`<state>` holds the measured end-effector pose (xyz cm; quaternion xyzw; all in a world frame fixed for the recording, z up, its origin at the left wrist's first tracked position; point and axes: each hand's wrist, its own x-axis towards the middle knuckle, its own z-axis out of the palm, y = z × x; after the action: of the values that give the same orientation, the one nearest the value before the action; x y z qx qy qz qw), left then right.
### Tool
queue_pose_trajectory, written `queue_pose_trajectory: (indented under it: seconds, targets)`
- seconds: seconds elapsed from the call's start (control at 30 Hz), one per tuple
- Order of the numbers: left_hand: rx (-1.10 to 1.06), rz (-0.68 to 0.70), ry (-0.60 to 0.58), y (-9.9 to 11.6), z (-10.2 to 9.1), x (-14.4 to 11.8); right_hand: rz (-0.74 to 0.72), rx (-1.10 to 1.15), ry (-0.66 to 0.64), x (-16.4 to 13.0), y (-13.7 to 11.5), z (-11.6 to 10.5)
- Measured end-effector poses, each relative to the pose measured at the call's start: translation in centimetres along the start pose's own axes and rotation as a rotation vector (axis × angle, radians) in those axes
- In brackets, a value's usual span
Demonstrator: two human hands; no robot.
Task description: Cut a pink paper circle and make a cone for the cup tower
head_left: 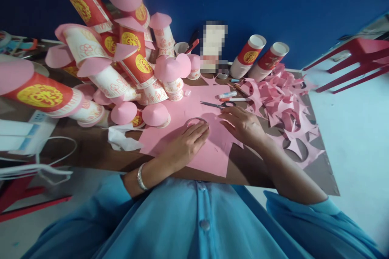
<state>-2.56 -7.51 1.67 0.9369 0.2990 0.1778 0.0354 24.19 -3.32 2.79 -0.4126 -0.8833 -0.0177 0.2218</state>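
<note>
Left hand (188, 141) presses flat on a ring (196, 121) atop the pink paper sheet (209, 156), fingers extended. Right hand (241, 123) rests at the ring's 3 o'clock, grip loosely curled, empty. Scissors (217, 105) lie at 12 o'clock.

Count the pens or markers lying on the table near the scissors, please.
2. A white marker lies above the scissors; an orange-tipped pen lies just below it, by the pink scraps. Others may be hidden under those scraps.
</note>
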Motion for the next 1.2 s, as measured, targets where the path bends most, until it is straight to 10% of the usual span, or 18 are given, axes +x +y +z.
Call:
queue_pose_trajectory:
  seconds: [0.4,1.2]
  targets:
    - [0.074,-0.035,-0.187,-0.8,1.2,1.1,0.069,-0.055,0.064,-0.4,1.3,-1.3]
    - [0.061,-0.025,-0.092,-1.0,1.2,1.5,0.371,-0.233,-0.071,0.5,8.6,1.6]
